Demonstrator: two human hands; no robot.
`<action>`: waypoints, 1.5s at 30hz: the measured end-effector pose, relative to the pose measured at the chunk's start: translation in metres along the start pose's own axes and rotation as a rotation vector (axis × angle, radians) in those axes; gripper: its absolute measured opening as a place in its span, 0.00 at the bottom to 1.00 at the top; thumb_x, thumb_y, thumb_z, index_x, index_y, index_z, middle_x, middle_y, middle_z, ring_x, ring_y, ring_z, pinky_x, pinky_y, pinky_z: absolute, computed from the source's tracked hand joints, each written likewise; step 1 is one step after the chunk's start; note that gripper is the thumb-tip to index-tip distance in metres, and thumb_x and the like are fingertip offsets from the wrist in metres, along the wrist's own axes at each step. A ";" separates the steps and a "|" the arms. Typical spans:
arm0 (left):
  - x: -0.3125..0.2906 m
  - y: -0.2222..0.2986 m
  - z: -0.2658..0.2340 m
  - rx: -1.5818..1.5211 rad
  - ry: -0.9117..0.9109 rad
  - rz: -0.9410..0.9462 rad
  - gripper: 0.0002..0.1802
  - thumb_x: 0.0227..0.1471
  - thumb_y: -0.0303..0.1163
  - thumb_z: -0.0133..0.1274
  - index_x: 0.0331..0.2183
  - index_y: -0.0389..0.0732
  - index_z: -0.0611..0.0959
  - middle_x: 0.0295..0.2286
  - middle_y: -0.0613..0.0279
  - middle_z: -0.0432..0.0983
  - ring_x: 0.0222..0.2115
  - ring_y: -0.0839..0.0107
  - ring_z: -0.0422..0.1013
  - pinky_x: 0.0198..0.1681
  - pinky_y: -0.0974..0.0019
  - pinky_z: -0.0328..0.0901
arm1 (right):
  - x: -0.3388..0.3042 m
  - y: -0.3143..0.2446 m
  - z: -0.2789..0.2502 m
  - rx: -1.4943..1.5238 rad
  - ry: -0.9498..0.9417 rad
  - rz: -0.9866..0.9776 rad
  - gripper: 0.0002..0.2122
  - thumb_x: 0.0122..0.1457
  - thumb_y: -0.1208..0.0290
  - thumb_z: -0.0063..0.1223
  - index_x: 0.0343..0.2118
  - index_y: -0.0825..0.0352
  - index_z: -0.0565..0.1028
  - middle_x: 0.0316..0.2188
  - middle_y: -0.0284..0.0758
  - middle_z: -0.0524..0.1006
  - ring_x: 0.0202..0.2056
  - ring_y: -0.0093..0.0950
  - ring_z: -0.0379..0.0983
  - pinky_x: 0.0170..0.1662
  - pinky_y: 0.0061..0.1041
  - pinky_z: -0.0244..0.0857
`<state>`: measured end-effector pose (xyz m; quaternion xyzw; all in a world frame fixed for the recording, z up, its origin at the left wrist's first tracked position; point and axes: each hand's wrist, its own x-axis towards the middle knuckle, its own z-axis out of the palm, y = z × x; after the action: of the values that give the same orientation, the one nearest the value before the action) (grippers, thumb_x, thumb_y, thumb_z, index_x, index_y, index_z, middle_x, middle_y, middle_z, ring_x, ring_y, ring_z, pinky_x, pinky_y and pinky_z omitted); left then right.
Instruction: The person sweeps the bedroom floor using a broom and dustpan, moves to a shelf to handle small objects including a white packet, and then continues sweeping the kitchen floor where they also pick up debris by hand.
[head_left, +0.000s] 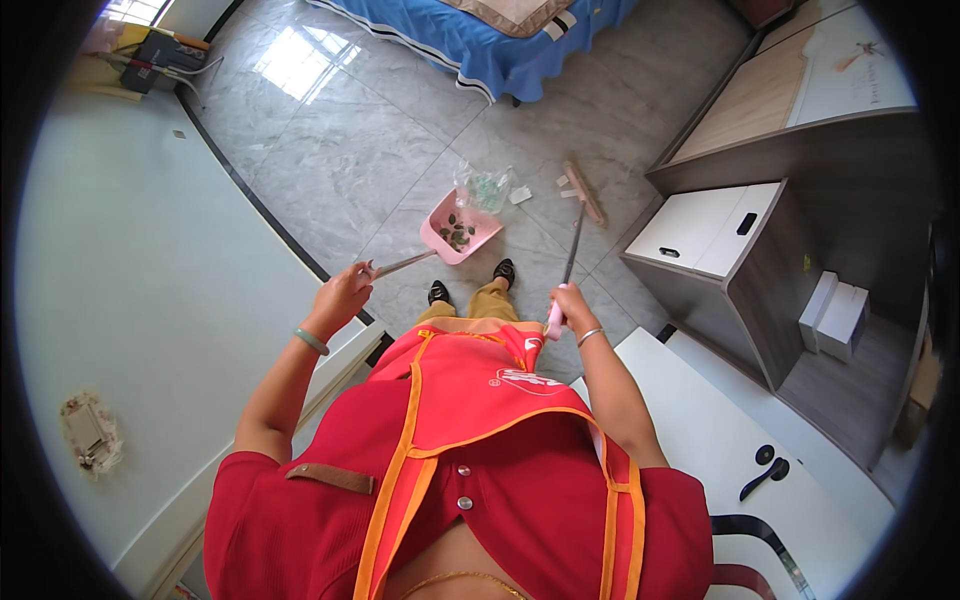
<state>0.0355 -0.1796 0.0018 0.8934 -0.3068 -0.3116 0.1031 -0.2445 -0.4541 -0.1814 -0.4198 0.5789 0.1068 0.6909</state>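
My left hand (343, 297) is closed round the handle of a pink dustpan (445, 246), which rests on the grey tiled floor ahead of my feet. Several green leaves (457, 232) lie in the pan. A crumpled clear plastic bag (483, 190) sits at its far edge, partly over the rim. My right hand (570, 306) grips the pink end of a broom's long handle. The pinkish broom head (584, 192) is on the floor to the right of the dustpan, apart from it. Small white scraps (520, 195) lie between the two.
A bed with a blue skirt (500, 60) stands at the far side. On the right are a wooden cabinet with white doors (705, 230) and a white door with a black handle (765, 480). A white wall (200, 280) runs along my left. My black shoes (505, 270) are just behind the dustpan.
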 end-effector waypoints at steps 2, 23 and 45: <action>0.000 -0.004 -0.001 -0.013 -0.004 0.010 0.21 0.40 0.34 0.50 0.40 0.41 0.70 0.33 0.50 0.71 0.34 0.53 0.68 0.35 0.59 0.63 | -0.019 0.005 0.021 -0.024 -0.008 -0.009 0.09 0.41 0.77 0.44 0.28 0.70 0.62 0.14 0.38 0.66 0.12 0.30 0.65 0.12 0.29 0.59; -0.023 -0.050 -0.007 -0.361 -0.057 0.187 0.25 0.40 0.28 0.48 0.45 0.40 0.67 0.28 0.48 0.71 0.26 0.59 0.70 0.30 0.62 0.63 | -0.137 0.027 0.059 -0.268 -0.092 -0.039 0.35 0.44 0.80 0.43 0.56 0.68 0.42 0.17 0.34 0.65 0.14 0.23 0.63 0.15 0.21 0.59; -0.044 -0.086 -0.004 -0.335 -0.038 0.341 0.21 0.40 0.25 0.45 0.42 0.37 0.69 0.33 0.46 0.70 0.34 0.50 0.66 0.36 0.58 0.62 | -0.226 0.067 0.042 -0.604 0.096 -0.198 0.32 0.40 0.81 0.48 0.53 0.69 0.54 0.28 0.40 0.71 0.19 0.23 0.67 0.21 0.19 0.63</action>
<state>0.0526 -0.0848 -0.0056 0.7930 -0.3991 -0.3532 0.2953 -0.3261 -0.3064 -0.0118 -0.6647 0.5093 0.1863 0.5139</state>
